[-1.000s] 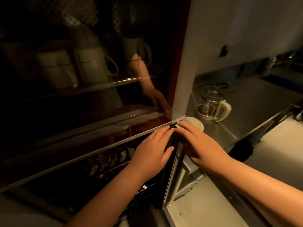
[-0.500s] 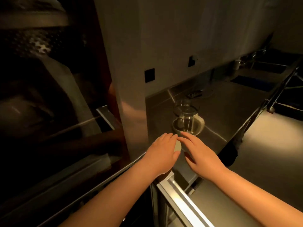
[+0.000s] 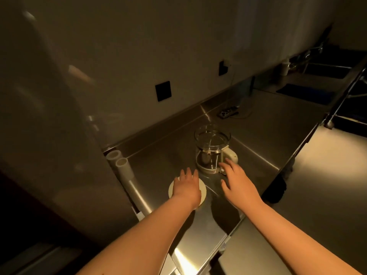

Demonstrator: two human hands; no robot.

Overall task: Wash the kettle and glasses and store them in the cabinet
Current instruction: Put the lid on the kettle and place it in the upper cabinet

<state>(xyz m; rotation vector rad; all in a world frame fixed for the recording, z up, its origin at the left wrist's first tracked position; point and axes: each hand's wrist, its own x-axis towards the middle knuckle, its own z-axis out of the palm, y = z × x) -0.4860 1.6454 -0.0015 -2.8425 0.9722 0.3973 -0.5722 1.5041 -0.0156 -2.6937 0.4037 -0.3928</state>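
Nearest the camera, both forearms reach out over the steel counter. Left hand lies flat, fingers straight and relaxed, over a round cream lid; whether the palm actually presses it cannot be told. Right hand is spread and released, holding nothing, fingertips just short of the glass kettle, which stands upright just beyond, cream handle turned toward that hand. Judgement: the step in hand is picking up kettle and lid together. To do it well, wrap the right hand fully round the handle, not the glass wall; the glass looks wet or smooth and may slip. Lift straight up, keep it level, and pinch the lid by its rim. Further off: two white tubes at the panel, a dark wall plate, a sink at the far end. No glasses visible.
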